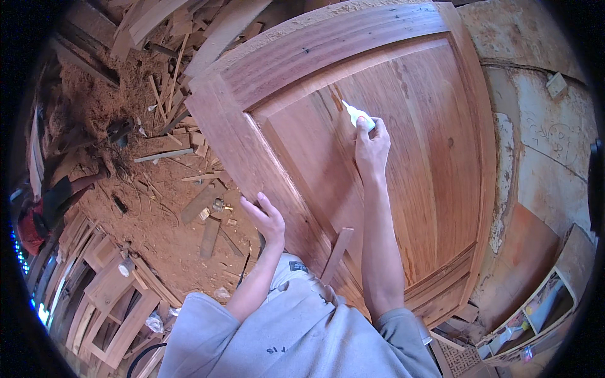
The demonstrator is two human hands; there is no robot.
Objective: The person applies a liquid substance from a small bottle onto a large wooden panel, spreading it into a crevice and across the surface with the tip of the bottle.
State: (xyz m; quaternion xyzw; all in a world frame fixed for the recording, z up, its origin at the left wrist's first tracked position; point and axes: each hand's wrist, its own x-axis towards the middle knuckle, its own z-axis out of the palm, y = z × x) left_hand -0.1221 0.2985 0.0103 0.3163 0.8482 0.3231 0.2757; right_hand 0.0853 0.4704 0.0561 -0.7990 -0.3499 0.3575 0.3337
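Observation:
A reddish-brown panelled wooden door [435,157] lies flat before me, its raised panel framed by wide rails. In my right hand [373,148] is a small white squeeze bottle [360,118], its thin nozzle pointing away from me and to the left. Just beyond the tip, a dark wet-looking streak [337,97] marks the panel. My left hand [267,218] rests at the door's near left edge, fingers stretched out and holding nothing. A narrow strip of wood [337,255] lies across the near frame rail, between my forearms.
Sawdust and wood offcuts [210,236] cover the floor on the left. Wooden frames [120,315] stand stacked at the lower left. A person [38,220] in red and dark clothing is at the far left. An open-topped compartmented box [535,321] sits at the lower right.

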